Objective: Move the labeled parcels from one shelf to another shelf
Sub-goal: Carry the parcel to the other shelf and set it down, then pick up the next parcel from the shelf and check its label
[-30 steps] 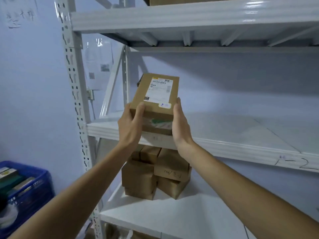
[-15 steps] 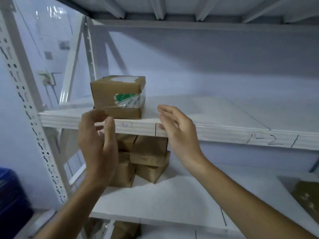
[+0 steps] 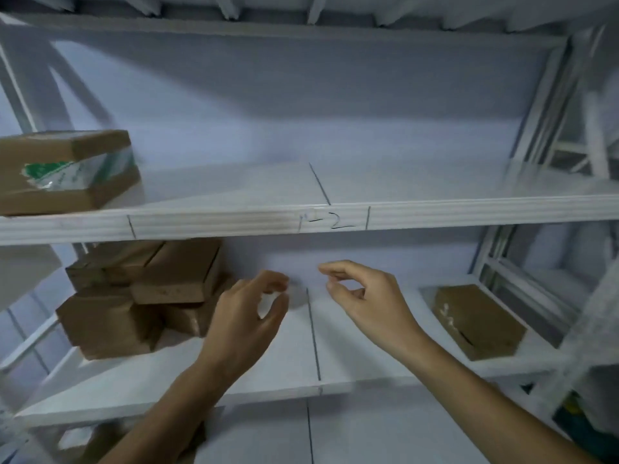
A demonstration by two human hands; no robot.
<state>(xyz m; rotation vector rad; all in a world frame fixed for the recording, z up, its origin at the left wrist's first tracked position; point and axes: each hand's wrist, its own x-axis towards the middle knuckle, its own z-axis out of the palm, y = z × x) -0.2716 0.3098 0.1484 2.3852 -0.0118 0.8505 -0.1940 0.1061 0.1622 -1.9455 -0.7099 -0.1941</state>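
Observation:
A brown cardboard parcel with green-printed tape (image 3: 67,172) lies on the upper white shelf (image 3: 435,214) at its far left end. On the lower shelf (image 3: 268,370), a pile of several brown parcels (image 3: 140,296) sits at the left, and a single brown parcel (image 3: 475,321) lies at the right. My left hand (image 3: 248,319) and my right hand (image 3: 365,296) hover empty above the middle of the lower shelf, fingers loosely curled and apart, touching no parcel. The left hand is just right of the pile.
The upper shelf's front edge carries handwritten marks "1-2" (image 3: 326,221). White metal uprights and braces (image 3: 549,105) stand at the right. Another shelf level (image 3: 385,437) shows below, with something brown at its left.
The parcel I held in both hands a second ago now rests on the upper shelf. Both hands have dropped, empty, to the lower shelf level, and my view has swung right.

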